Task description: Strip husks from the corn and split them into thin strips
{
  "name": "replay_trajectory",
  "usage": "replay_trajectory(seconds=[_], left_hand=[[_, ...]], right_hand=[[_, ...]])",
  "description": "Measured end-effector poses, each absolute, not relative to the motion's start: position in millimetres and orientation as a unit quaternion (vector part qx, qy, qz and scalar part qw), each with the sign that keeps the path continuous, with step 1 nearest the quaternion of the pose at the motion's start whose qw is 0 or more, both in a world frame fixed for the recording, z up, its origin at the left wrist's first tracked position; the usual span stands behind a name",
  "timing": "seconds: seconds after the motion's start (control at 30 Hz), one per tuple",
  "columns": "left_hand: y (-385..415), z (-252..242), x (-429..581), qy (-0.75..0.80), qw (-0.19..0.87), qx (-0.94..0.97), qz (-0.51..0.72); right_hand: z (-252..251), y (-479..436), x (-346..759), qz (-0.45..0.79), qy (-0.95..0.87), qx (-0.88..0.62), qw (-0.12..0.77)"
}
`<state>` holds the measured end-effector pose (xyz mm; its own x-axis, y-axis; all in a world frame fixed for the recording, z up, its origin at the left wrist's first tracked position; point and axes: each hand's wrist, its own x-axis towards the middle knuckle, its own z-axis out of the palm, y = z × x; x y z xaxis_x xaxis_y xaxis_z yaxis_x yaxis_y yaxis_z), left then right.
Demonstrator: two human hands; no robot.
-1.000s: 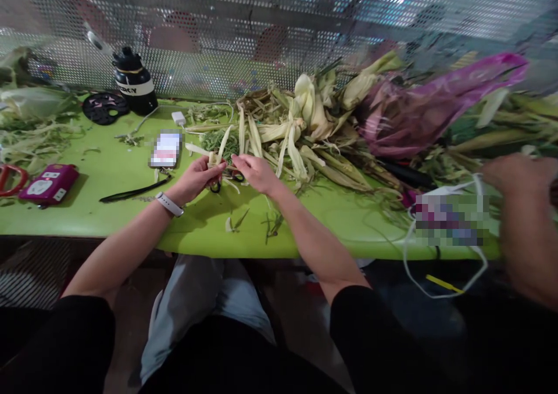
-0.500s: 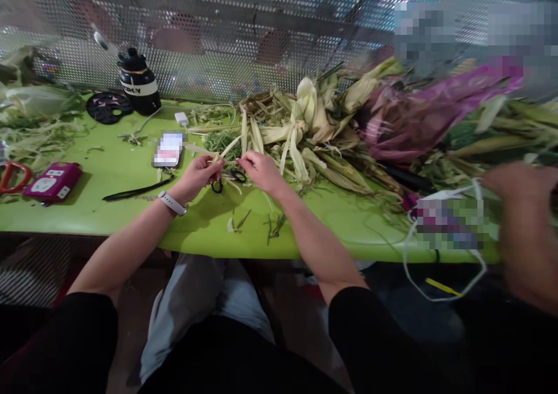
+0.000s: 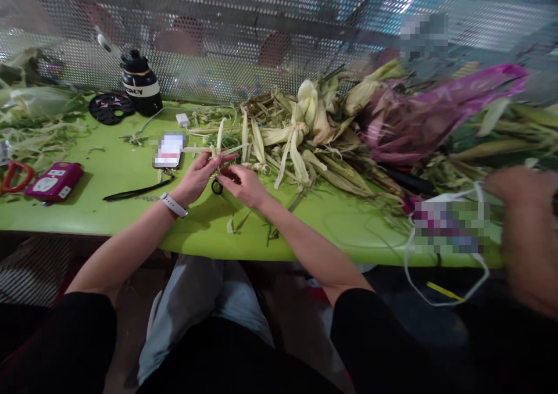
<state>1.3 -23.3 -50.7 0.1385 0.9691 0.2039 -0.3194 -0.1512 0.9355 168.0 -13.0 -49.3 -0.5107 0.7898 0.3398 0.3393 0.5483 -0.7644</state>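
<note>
My left hand pinches a small bundle of pale corn-husk strips that fan upward above the green table. My right hand rests just right of it, fingers curled over black-handled scissors lying on the table; one handle ring shows at its fingertips. A white watch sits on my left wrist. A big heap of corn husks lies right behind both hands.
A phone, a white charger, a black bottle and black lid stand at the back left. A pink device and red-handled tool lie far left. Another person's hand works at right by a purple bag.
My right hand dropped from the husk strips down onto the scissors. The left hand raised the strips, which now fan upward. The view shifted slightly.
</note>
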Motion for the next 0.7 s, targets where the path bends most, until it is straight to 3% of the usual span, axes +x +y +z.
replay_trajectory(seconds=[0.17, 0.5, 0.7], left_hand=[[-24, -50, 5, 0.337, 0.584, 0.490, 0.552], [-27, -40, -7, 0.334, 0.582, 0.501, 0.546], [-27, -39, -11, 0.349, 0.577, 0.497, 0.545]], right_hand=[[-53, -9, 165, 0.356, -0.800, -0.336, 0.349], [-49, -5, 173, 0.473, -0.815, -0.249, 0.223], [-45, -7, 176, 0.413, -0.846, -0.264, 0.211]])
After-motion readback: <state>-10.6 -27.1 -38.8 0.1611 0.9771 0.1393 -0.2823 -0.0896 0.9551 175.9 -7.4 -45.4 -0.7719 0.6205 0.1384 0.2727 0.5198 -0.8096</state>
